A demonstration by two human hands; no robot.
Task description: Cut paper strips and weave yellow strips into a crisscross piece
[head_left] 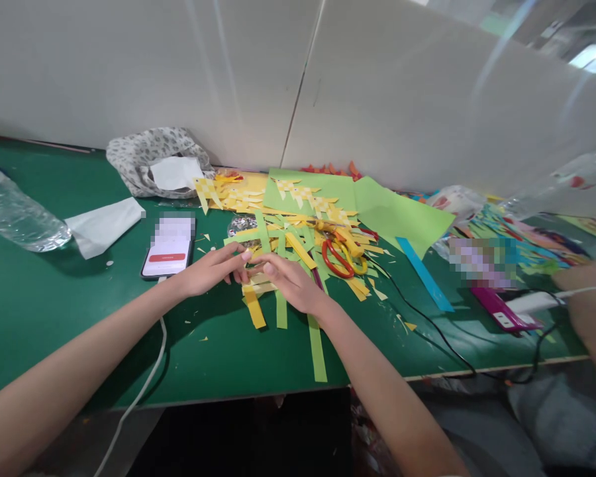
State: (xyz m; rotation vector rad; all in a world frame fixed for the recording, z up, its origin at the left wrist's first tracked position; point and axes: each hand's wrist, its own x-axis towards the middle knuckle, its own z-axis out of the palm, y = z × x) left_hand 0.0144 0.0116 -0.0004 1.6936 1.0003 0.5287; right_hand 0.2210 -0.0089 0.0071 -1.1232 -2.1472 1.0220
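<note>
My left hand (222, 268) and my right hand (292, 281) meet at the fingertips over a pile of paper strips. The left fingers are loosely stretched and slightly bent, and nothing shows held in them. The right fingers reach toward the left hand, fairly straight; what lies beneath them is hidden. Around and under both hands lie green paper strips (281, 308) and a yellow strip (255, 307). Right of my right hand rest scissors with red and yellow handles (338, 260). Woven yellow paper pieces (302, 194) lie behind the pile.
A lit phone (167, 246) on a white cable sits left, near a water bottle (17, 209) and tissue (104, 225). Behind are a patterned pouch (129, 159) and green sheets (402, 212). A blue strip (424, 275), black cable and another person's arm (593, 311) are right.
</note>
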